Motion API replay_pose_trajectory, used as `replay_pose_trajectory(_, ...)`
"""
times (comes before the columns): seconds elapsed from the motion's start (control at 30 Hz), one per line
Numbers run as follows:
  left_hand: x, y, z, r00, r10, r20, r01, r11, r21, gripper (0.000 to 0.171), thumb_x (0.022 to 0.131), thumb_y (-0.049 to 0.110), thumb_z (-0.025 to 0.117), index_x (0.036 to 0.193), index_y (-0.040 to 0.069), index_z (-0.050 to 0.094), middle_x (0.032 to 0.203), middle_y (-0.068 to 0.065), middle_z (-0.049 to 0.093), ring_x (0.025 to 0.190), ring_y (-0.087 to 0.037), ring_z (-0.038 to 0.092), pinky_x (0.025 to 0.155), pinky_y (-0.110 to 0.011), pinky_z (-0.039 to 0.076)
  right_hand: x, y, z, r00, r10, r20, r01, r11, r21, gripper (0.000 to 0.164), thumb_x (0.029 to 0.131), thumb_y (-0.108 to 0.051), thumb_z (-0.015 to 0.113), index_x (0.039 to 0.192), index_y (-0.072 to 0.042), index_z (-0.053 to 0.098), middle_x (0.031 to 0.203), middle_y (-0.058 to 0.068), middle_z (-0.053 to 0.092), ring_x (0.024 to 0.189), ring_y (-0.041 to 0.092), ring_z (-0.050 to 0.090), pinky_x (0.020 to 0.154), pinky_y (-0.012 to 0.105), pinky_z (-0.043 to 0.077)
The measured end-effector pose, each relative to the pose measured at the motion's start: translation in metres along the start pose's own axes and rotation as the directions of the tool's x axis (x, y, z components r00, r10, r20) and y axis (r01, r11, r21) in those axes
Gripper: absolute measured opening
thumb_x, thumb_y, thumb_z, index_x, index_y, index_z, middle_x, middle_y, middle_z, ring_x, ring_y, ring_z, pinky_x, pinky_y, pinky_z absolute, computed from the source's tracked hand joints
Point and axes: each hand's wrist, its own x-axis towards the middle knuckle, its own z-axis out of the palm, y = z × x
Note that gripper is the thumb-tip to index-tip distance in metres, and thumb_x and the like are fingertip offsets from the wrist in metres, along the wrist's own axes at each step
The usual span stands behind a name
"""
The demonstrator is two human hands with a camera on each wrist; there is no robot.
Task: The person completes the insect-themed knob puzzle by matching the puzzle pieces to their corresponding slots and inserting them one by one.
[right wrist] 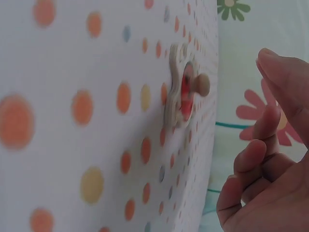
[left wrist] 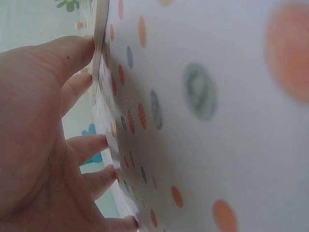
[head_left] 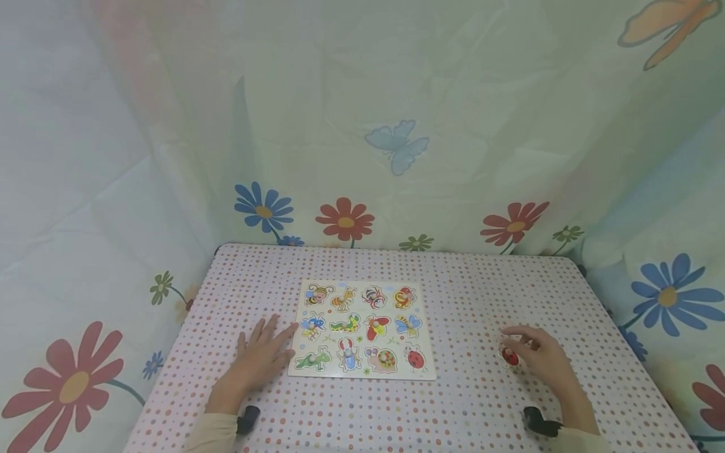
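Note:
A wooden puzzle board printed with insects lies flat on the table, several knobbed pieces sitting in it. At its left edge, my left hand is spread with straight fingers; the thumb and a fingertip touch the board's side, while the other fingertips rest on the tablecloth. Off to the right lies a ladybug puzzle piece with a round wooden knob. My right hand hovers just over it, fingers loosely bent and apart from the knob in the right wrist view. A flat ladybug picture shows at the board's lower right.
A dotted cloth covers the table. Behind and beside it hangs a curtain with flowers and butterflies. Black wrist straps sit below the hands.

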Motion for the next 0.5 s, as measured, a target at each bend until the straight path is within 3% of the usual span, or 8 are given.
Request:
replay_pose_trajectory(0.3, 0.000, 0.000, 0.000, 1.000, -0.002, 0.006, 0.002, 1.000, -0.018, 0.057, 0.103, 0.039, 0.054, 0.157, 0.029, 0.037, 0.165, -0.017, 0.014, 0.149, -0.046, 0.004, 0.109, -0.076, -0.002, -0.004, 0.014, -0.004, 0.994, 0.102, 0.035, -0.103, 0.993, 0.055, 0.046, 0.098, -0.038, 0.066, 0.125, -0.001, 0.065, 0.097, 0.008, 0.059, 0.079, 0.019, 0.049, 0.058, 0.030, 0.045)
replay_pose_trajectory(0.5, 0.000, -0.002, 0.002, 1.000, 0.001, 0.006, -0.001, 1.000, -0.012, 0.057, 0.103, 0.040, 0.053, 0.157, 0.029, 0.036, 0.165, -0.017, 0.013, 0.149, -0.046, 0.004, 0.110, -0.075, -0.003, -0.004, 0.019, -0.005, 0.976, 0.193, 0.100, -0.201, 0.977, 0.071, 0.059, 0.094, -0.047, 0.069, 0.128, 0.000, 0.063, 0.098, 0.009, 0.063, 0.086, 0.022, 0.053, 0.067, 0.033, 0.045)
